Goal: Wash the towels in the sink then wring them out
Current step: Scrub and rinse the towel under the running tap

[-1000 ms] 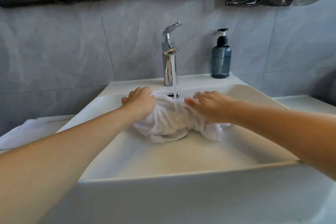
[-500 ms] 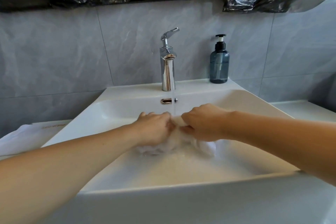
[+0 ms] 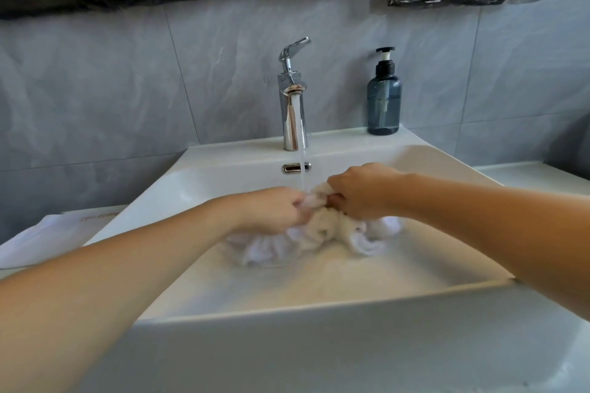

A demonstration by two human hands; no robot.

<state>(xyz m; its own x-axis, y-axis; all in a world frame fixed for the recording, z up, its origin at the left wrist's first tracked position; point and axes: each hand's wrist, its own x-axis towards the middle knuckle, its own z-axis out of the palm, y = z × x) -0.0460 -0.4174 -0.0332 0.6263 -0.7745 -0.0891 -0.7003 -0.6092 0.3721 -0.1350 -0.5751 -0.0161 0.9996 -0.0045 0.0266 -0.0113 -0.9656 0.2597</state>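
Hands now closer together, left hand (image 3: 274,208) and right hand (image 3: 357,191) gripping bunched fluffy white towel (image 3: 314,234)

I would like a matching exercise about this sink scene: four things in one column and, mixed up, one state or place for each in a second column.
Things:
1. tap
2. soap bottle
3. white towel
4. folded cloth

States or places:
A. bunched in both hands inside the basin
B. running water
C. lying left of the sink
D. standing on the back ledge, right of the tap

Pairs: 1-B, 2-D, 3-A, 4-C
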